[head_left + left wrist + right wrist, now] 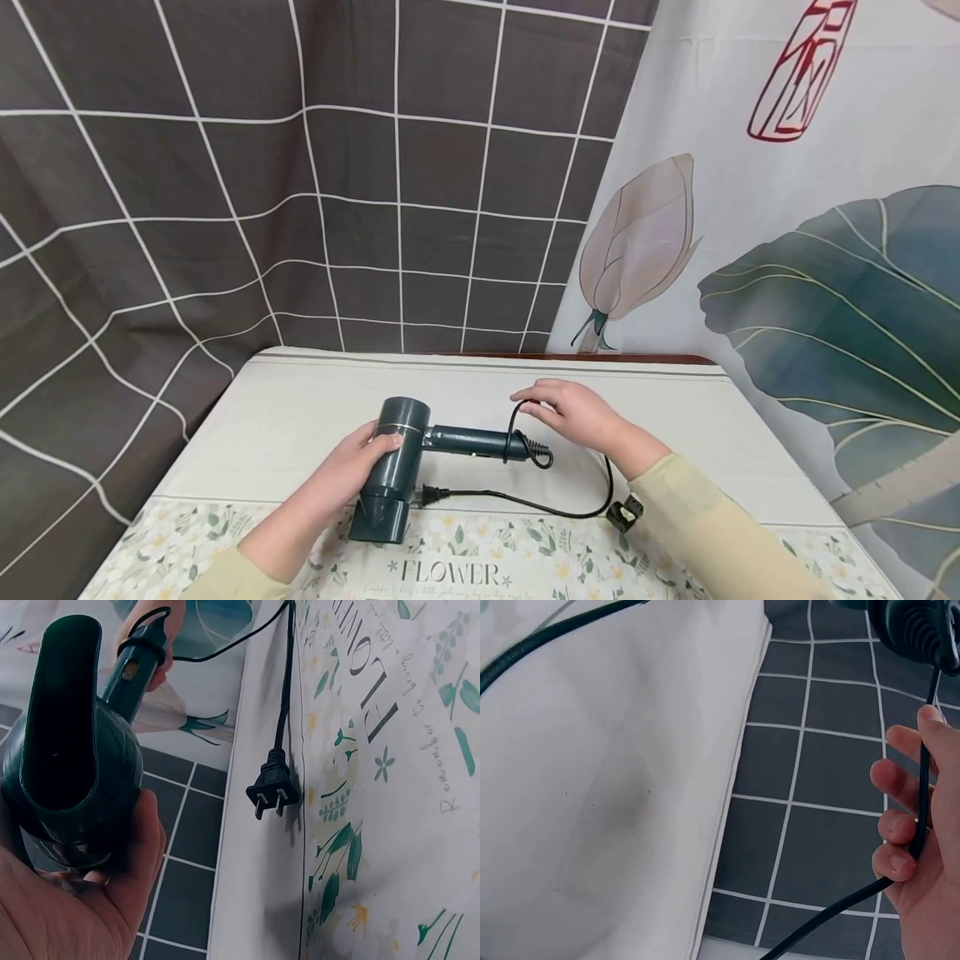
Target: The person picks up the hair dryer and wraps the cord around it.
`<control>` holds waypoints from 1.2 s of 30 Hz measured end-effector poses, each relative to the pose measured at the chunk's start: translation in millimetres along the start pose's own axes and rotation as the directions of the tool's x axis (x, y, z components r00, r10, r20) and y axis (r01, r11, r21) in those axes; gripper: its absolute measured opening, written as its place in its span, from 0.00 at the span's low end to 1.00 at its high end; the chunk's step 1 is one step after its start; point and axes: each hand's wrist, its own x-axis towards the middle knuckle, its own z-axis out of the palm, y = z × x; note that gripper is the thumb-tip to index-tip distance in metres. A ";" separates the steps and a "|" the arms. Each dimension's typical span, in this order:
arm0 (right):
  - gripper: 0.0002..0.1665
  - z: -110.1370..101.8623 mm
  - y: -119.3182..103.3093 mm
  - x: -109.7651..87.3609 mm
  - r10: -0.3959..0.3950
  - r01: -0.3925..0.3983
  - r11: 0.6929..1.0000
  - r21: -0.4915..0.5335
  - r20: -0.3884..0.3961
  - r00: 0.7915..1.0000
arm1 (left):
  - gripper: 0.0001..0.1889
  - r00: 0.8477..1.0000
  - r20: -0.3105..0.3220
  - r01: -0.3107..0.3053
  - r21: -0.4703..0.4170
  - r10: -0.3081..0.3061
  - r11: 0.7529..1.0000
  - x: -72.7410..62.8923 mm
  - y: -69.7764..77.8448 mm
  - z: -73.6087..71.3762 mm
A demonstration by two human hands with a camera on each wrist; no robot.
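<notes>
My left hand [347, 473] grips the barrel of a dark green hair dryer [401, 454], thumb on its near side. The dryer's handle points right, and its flat nozzle [64, 712] faces the camera in the left wrist view. In my right hand [581, 414], above the handle's end, is the black power cord [922, 787], running across the palm under curled fingers. Part of the cord loops round the handle near the coiled strain relief [538, 448]. Its two-pin plug [271, 787] is by the dryer, at the cord's free end.
A white cloth with a flowered front band and the word FLOWER [450, 572] covers the table [315, 383]. A small black object [625, 512] is beside the right sleeve. Behind the table hang a dark grid-patterned curtain [442, 167] and a white floral one [675, 108].
</notes>
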 end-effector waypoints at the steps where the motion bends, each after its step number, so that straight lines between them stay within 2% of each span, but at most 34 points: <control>1: 0.19 0.0 0.5 -0.1 0.012 -0.012 1.000 0.001 0.005 1.000 | 0.39 1.000 0.001 -0.002 -0.005 0.002 1.000 -0.2 0.0 -0.5; 5: 0.20 0.9 3.6 0.0 0.046 -0.046 0.999 0.010 0.014 0.999 | 0.38 1.000 0.002 -0.015 -0.016 0.015 1.000 0.0 -0.3 -1.5; 13: 0.21 2.9 11.5 1.9 0.062 -0.062 0.998 0.033 0.001 0.998 | 0.36 1.000 0.008 -0.017 -0.039 0.017 0.999 0.4 -2.4 -1.0; 20: 0.23 3.1 19.7 2.0 0.137 -0.138 0.989 0.049 0.021 0.990 | 0.36 1.000 0.019 -0.017 -0.053 0.018 0.998 -1.9 -0.7 -1.0; 26: 0.25 5.0 17.1 5.0 0.174 -0.177 0.980 0.092 0.034 0.984 | 0.36 1.000 0.022 -0.017 -0.054 0.018 0.998 -2.7 -0.1 -1.0; 31: 0.24 8.8 14.1 7.4 0.253 -0.252 0.957 0.144 0.013 0.967 | 0.37 0.999 0.025 -0.018 -0.056 0.019 0.998 -3.2 0.4 -0.5; 36: 0.20 15.0 15.7 9.2 0.256 -0.250 0.957 0.147 -0.024 0.966 | 0.37 0.999 0.036 -0.018 -0.073 0.021 0.997 -3.5 0.1 -0.2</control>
